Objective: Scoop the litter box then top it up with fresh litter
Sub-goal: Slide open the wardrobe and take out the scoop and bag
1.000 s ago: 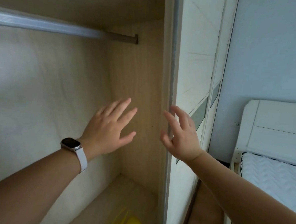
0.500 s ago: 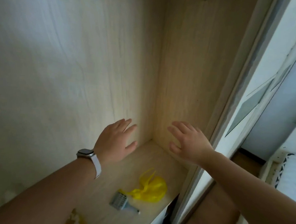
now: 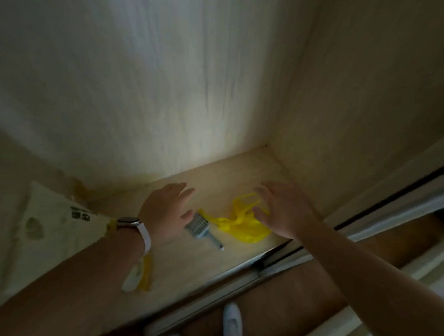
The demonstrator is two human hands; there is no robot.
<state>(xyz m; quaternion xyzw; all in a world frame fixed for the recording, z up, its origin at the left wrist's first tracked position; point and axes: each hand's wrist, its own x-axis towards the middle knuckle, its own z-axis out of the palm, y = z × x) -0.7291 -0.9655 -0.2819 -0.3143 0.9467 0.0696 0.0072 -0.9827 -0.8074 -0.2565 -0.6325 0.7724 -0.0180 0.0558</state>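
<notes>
So the scoop is a small grey-blue plastic one with a slotted head and a short handle ending in a little metal-looking tip. It's lying flat on the pale wood floor of the wardrobe, head pointing toward the back wall, handle toward the front edge. Just one scoop in there.

Right beside it, touching its head, is one crumpled yellow plastic bag with its loops sticking up. Off to the left there's one big pale sack with some dark print and yellow trim, partly hidden behind the left forearm; can't read the print.

Left hand, with a watch on a light strap, hovers just left of the scoop, fingers spread and loose, gripping nothing. Right hand is over the yellow bag, fingers also splayed and empty. It's a bit blurry.
</notes>
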